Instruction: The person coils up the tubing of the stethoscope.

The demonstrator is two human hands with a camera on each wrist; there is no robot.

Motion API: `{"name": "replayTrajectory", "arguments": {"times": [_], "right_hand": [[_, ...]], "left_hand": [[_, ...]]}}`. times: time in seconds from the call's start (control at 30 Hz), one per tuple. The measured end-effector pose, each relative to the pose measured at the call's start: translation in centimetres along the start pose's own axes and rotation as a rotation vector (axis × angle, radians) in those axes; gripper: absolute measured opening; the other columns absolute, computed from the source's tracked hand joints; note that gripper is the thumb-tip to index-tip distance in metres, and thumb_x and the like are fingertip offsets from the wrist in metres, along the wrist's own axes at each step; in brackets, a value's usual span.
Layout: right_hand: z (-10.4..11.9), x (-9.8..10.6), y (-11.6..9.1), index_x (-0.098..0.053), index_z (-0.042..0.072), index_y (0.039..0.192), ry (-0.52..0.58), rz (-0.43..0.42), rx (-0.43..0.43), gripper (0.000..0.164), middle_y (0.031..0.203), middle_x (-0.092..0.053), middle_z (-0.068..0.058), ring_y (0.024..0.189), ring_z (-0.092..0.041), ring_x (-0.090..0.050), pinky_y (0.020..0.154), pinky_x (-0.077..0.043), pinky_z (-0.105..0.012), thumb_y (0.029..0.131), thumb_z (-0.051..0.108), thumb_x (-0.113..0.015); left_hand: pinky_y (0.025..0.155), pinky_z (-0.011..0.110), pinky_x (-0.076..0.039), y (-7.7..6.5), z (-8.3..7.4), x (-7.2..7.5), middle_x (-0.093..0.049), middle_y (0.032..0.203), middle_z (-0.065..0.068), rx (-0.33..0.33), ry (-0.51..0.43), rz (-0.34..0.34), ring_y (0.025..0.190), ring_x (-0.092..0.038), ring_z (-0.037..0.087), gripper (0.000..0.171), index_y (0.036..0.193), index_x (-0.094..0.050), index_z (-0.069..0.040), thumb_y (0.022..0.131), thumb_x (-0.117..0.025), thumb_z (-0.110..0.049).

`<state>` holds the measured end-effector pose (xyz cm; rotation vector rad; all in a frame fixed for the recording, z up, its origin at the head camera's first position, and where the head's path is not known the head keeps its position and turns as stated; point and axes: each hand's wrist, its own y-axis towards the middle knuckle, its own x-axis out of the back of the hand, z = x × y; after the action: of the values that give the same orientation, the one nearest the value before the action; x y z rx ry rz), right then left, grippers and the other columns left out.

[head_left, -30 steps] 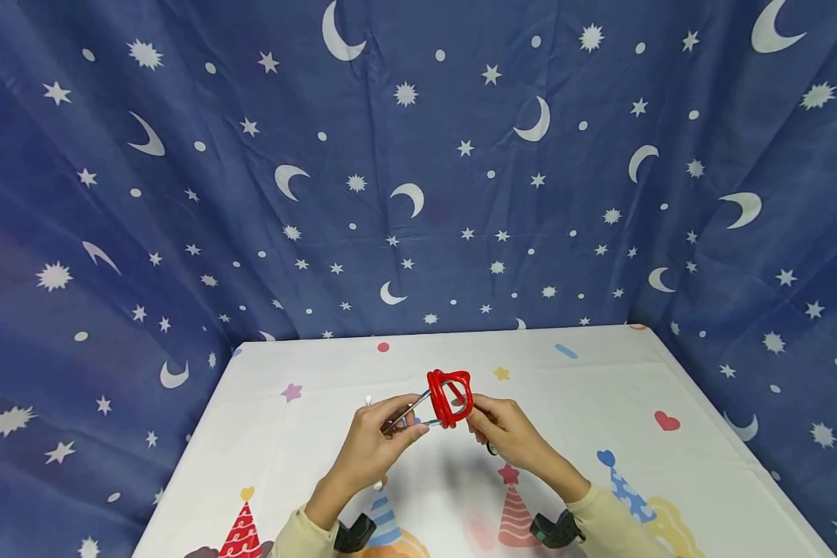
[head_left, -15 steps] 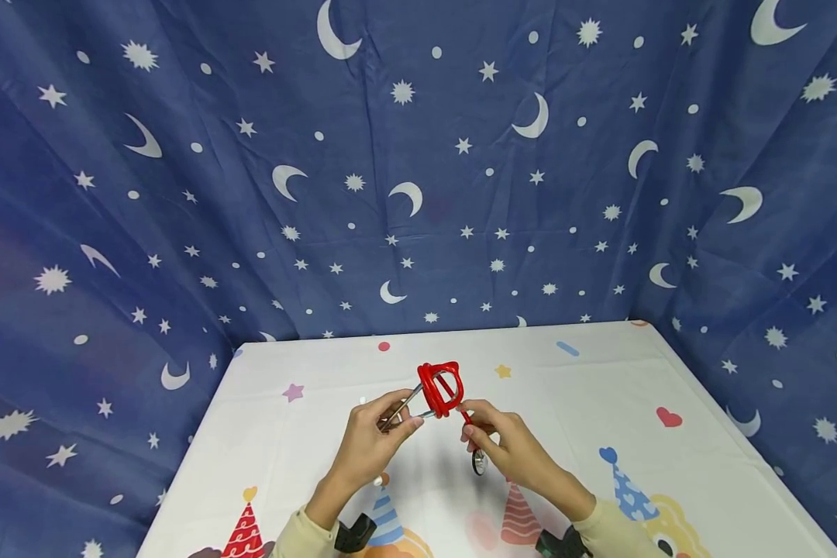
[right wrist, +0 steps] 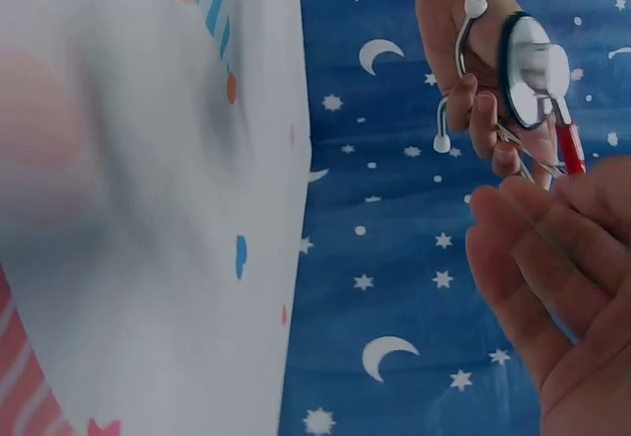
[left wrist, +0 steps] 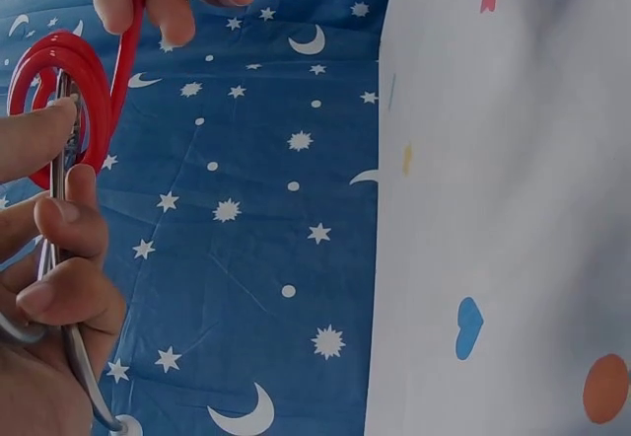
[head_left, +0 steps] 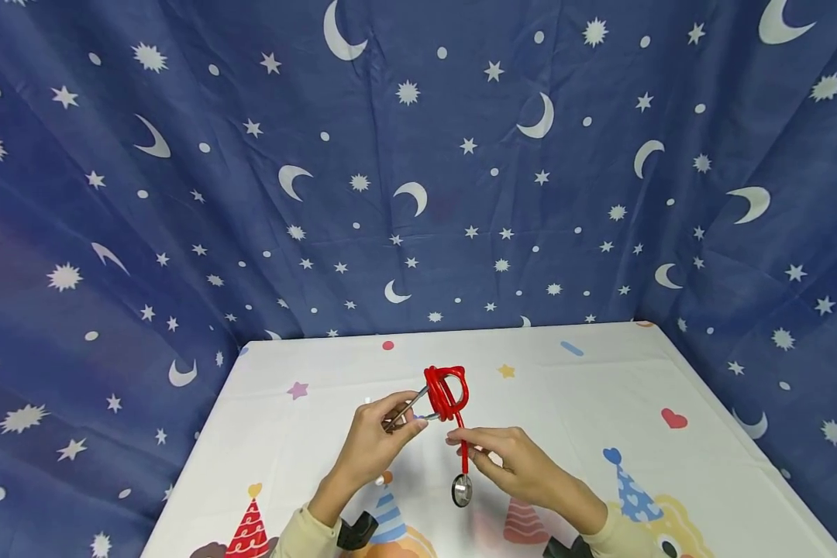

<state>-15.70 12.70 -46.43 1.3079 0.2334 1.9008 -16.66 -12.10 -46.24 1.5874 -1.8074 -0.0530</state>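
A stethoscope's red tubing [head_left: 438, 397] is wound in several coils round its metal ear tubes, above the table. My left hand [head_left: 373, 446] grips those metal ear tubes [left wrist: 74, 352], its fingers curled round them in the left wrist view. White eartips [right wrist: 475, 6] poke out past this hand in the right wrist view. My right hand [head_left: 526, 469] pinches the free stretch of red tube below the coils. From that stretch the round metal chest piece [head_left: 463, 490] hangs down, close to the right fingers. Part of the ear tubes is hidden behind the left fingers.
A white table covering [head_left: 307, 442] printed with party hats, stars and hearts lies under both hands. Behind it hangs a blue curtain [head_left: 363, 302] with moons and stars. Dark wrist-worn devices [head_left: 357, 532] sit at both wrists.
My right hand has moved down and away from the coils, along the tube. The chest piece, first mostly hidden by that hand, now hangs in sight on a straight length of tube.
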Motion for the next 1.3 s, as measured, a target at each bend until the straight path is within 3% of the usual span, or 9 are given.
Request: {"name": "replayTrajectory", "arguments": {"times": [0.27,0.43,0.6,0.7,0.8,0.93,1.07,1.3], "right_hand": [[0.0,0.0,-0.1,-0.066,0.014,0.107,-0.286,-0.115,0.181,0.028,0.085,-0.070,0.009,0.071,0.002,-0.063,0.066,-0.050,-0.010,0.080,0.014,-0.071],[0.1,-0.3,0.4,-0.067,0.012,0.095,-0.276,-0.221,0.226,0.019,0.076,-0.065,0.011,0.064,0.004,-0.053,0.061,-0.044,-0.005,0.079,0.021,-0.073],[0.0,-1.1,0.6,-0.063,0.009,0.092,-0.160,-0.304,0.219,0.015,0.075,-0.064,0.008,0.061,0.005,-0.048,0.058,-0.039,-0.002,0.088,0.023,-0.063],[0.0,-1.6,0.6,-0.061,0.007,0.094,-0.046,-0.312,0.173,0.013,0.074,-0.063,0.006,0.060,0.004,-0.051,0.058,-0.042,-0.003,0.093,0.019,-0.055],[0.2,-1.8,0.4,-0.057,0.009,0.094,0.095,-0.312,0.058,0.007,0.069,-0.061,0.005,0.058,0.001,-0.053,0.057,-0.044,-0.007,0.094,0.006,-0.051],[0.7,-1.7,0.4,-0.055,0.012,0.091,0.214,-0.313,-0.112,0.024,0.060,-0.058,0.004,0.051,0.003,-0.041,0.046,-0.035,-0.011,0.090,-0.010,-0.046],[1.6,-1.2,0.7,-0.055,0.012,0.086,0.268,-0.296,-0.220,0.026,0.053,-0.054,-0.002,0.049,0.007,-0.031,0.040,-0.026,-0.014,0.092,-0.010,-0.042],[3.9,0.1,1.7,-0.055,0.010,0.076,0.243,-0.354,-0.288,0.026,0.046,-0.049,-0.005,0.047,0.007,-0.036,0.039,-0.029,-0.015,0.090,-0.009,-0.045]], "left_hand": [[0.045,0.017,-0.042,-0.1,-0.4,-0.3,-0.061,0.074,-0.005,-0.002,-0.017,-0.002,0.056,-0.047,0.001,0.033,0.110,-0.064,-0.014,0.080,-0.073,-0.026],[0.047,0.017,-0.042,0.1,-1.9,-0.3,-0.061,0.073,0.000,0.000,-0.018,-0.006,0.056,-0.048,0.004,0.033,0.108,-0.065,-0.008,0.077,-0.075,-0.015],[0.047,0.019,-0.044,0.1,-2.7,-0.3,-0.061,0.072,0.004,-0.023,-0.017,-0.011,0.056,-0.048,0.004,0.033,0.107,-0.064,-0.004,0.077,-0.075,-0.009],[0.046,0.019,-0.043,0.1,-1.9,-0.6,-0.061,0.072,0.001,-0.017,-0.018,-0.027,0.057,-0.048,0.003,0.033,0.108,-0.065,-0.008,0.077,-0.075,-0.014],[0.046,0.018,-0.043,0.0,-0.9,-0.9,-0.060,0.073,-0.004,-0.014,-0.013,-0.044,0.057,-0.048,0.001,0.034,0.109,-0.065,-0.014,0.077,-0.076,-0.020],[0.047,0.014,-0.042,-0.2,-0.3,-1.2,-0.059,0.074,-0.007,-0.088,0.019,-0.067,0.058,-0.048,-0.001,0.035,0.111,-0.064,-0.013,0.079,-0.074,-0.024],[0.048,0.011,-0.042,-0.2,-0.2,-1.4,-0.059,0.075,-0.006,-0.170,0.048,-0.086,0.058,-0.048,-0.002,0.035,0.113,-0.063,-0.010,0.082,-0.071,-0.024],[0.048,0.009,-0.039,-0.3,-0.4,-2.0,-0.058,0.074,-0.004,-0.218,0.077,-0.112,0.058,-0.046,-0.001,0.033,0.112,-0.063,-0.008,0.083,-0.070,-0.022]]}}
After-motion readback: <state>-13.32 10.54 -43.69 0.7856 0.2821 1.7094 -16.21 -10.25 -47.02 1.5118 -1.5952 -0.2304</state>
